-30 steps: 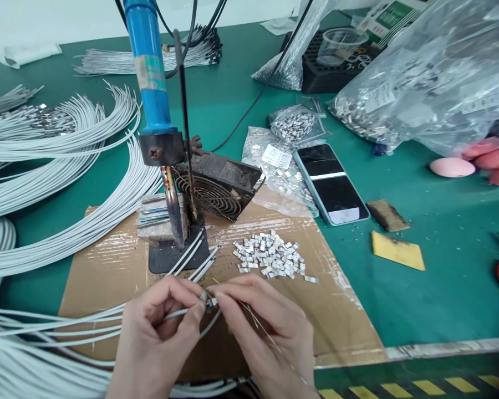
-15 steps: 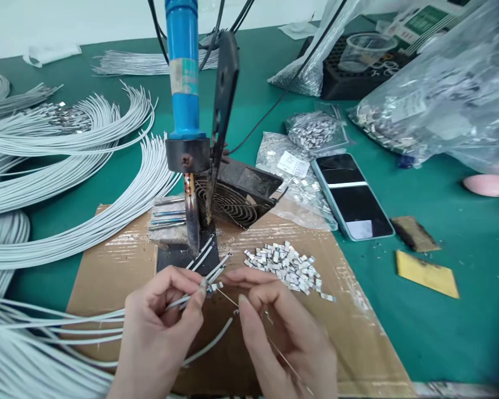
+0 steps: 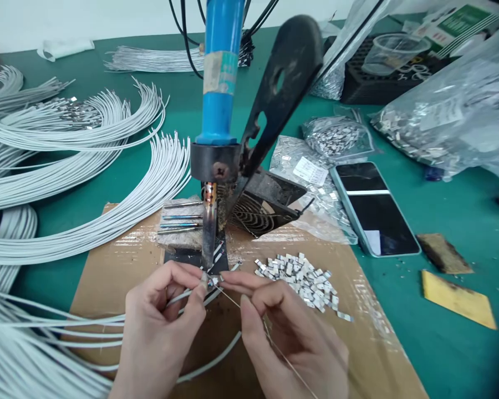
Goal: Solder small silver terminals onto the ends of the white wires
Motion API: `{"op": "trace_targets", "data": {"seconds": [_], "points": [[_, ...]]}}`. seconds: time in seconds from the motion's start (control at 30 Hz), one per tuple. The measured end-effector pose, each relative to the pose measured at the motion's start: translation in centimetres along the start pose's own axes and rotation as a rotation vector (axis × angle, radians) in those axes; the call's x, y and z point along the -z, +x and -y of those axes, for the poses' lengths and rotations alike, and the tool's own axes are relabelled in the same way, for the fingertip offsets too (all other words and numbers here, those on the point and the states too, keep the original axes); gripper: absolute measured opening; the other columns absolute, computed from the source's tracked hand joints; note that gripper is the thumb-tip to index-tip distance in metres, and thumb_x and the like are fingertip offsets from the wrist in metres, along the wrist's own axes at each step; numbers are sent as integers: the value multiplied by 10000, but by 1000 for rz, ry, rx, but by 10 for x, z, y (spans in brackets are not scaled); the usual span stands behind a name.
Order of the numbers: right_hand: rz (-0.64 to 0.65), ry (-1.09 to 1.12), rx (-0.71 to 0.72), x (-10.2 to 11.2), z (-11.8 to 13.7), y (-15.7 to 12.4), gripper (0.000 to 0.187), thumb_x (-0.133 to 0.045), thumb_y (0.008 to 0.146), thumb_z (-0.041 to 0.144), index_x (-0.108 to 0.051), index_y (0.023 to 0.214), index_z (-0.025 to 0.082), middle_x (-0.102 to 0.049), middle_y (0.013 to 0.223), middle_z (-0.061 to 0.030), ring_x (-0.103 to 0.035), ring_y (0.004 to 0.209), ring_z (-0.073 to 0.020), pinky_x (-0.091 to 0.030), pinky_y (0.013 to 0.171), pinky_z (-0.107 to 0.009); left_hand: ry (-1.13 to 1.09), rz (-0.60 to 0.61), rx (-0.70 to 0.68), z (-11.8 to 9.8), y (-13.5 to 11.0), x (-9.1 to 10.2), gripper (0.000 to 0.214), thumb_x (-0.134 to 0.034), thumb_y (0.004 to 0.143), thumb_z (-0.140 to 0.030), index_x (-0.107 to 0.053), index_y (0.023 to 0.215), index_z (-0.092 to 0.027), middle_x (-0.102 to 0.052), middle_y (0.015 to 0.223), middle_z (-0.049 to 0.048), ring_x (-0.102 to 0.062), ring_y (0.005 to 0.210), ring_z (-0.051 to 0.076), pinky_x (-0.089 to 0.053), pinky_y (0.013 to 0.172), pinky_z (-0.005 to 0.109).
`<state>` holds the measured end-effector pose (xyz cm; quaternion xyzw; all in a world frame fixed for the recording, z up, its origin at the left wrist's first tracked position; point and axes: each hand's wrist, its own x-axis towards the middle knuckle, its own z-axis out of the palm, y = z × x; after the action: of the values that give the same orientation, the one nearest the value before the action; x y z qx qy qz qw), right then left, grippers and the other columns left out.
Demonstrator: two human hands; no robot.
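My left hand (image 3: 162, 324) pinches the end of a white cable (image 3: 179, 298) between thumb and forefinger. At those fingertips sits a small white piece (image 3: 215, 281), largely hidden. Just above it points the tip of a soldering iron (image 3: 208, 238); whether they touch I cannot tell. The iron's blue handle (image 3: 219, 111) stands upright in a black clamp. My right hand (image 3: 293, 332) is closed on a thin solder wire (image 3: 289, 363), whose end reaches toward the white piece. Another white cable (image 3: 212, 363) curves below, between my hands.
Loose small white pieces (image 3: 303, 280) lie piled on the cardboard (image 3: 370, 354). Bundles of white cables (image 3: 87, 244) cover the left side. A fan (image 3: 258, 213) stands behind the iron. A phone (image 3: 378, 216), plastic bags (image 3: 453, 122) and a yellow sponge (image 3: 459, 299) are on the right.
The view has shifted, so the iron and phone appear further right. Both hands, with the cable end and solder wire, have moved closer to the iron's tip.
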<state>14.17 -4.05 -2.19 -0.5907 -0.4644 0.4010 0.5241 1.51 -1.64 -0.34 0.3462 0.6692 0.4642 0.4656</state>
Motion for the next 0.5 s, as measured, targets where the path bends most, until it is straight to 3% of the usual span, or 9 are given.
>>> {"op": "trace_targets", "data": {"seconds": [0.37,0.5], "points": [[-24,60,-89,-7,4,7,239,-616,942,158,-574,728,256,-814,1051,62,-801,993,-85,-564,851,-115,109,120,-165,8,17,14,139,-793,765,-106,-750,674,-202,-752,767,-18,-740,663,82,-537,605,69],[-24,87,-139,-8,9,10,234,-640,929,185,-582,715,259,-822,1033,58,-800,976,-86,-576,843,-112,58,69,-120,2,15,9,134,-797,732,-115,-738,645,-197,-755,749,-18,-715,636,77,-528,586,72]]}}
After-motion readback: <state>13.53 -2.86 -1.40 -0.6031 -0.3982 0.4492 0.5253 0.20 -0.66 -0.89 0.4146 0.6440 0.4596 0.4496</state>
